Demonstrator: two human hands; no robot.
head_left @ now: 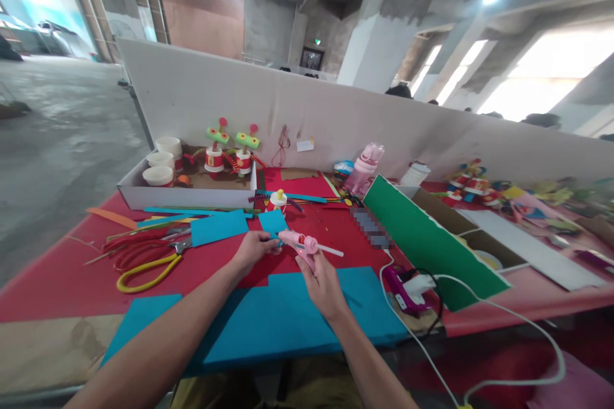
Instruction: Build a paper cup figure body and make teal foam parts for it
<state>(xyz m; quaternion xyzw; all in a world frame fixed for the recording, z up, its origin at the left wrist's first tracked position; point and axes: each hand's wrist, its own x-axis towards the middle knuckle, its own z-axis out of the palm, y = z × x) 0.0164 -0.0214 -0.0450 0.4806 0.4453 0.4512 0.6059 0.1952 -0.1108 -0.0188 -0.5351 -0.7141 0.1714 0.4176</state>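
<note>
My right hand (322, 284) is wrapped round the handle of a pink glue gun (307, 246), with a white glue stick (332, 250) poking out of its back end. The gun's nozzle points left, close to my left hand (254, 252). Pinched in my left fingers is a small blue card piece (272, 222), held up over the red table. Just behind it stands a paper cup figure (277, 200) with a yellow top and dark coiled arms. A larger blue sheet (219, 227) lies left of my left hand. Blue sheets (307, 307) also lie beneath my forearms.
Red-handled scissors (144, 255) and yellow-handled scissors (148, 276) lie at left. A box (192, 198) behind them holds cups and finished cup figures. A green board (422, 236), a purple power strip (407, 291), white cables and a pink bottle (365, 167) are at right.
</note>
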